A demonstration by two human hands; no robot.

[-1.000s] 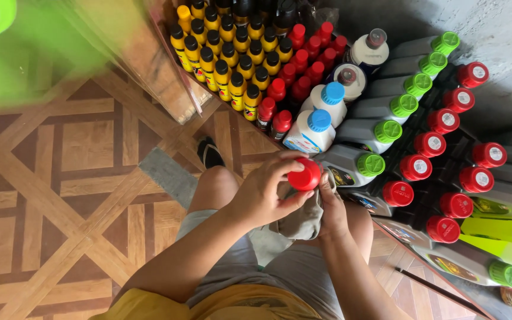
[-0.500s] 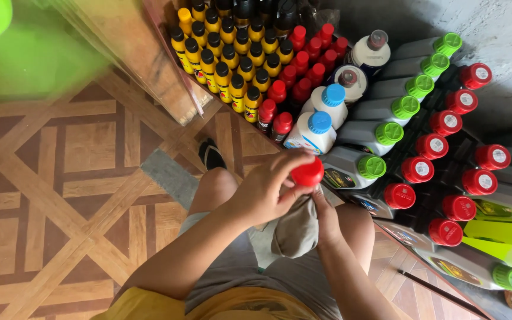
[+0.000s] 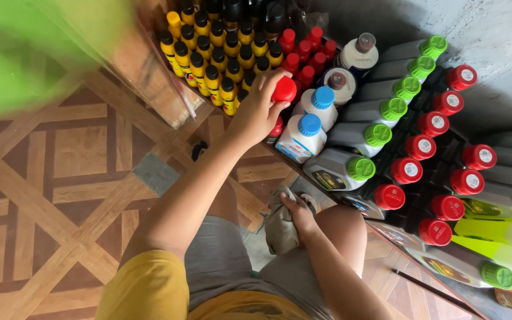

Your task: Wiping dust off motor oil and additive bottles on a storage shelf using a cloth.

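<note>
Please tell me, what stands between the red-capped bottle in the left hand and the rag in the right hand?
In the head view, two white bottles with blue caps stand between the red-capped bottle in the left hand and the rag under the right hand.

Blue-and-white label (image 3: 287, 146) on white blue-capped bottle (image 3: 301, 137); dark labels with yellow marks (image 3: 329, 180) on grey green-capped jugs (image 3: 339, 168).

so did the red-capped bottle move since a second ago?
Yes. The left hand has carried the red-capped bottle up from the lap to the shelf, beside the blue-capped white bottle. The right hand holds the cloth.
</note>
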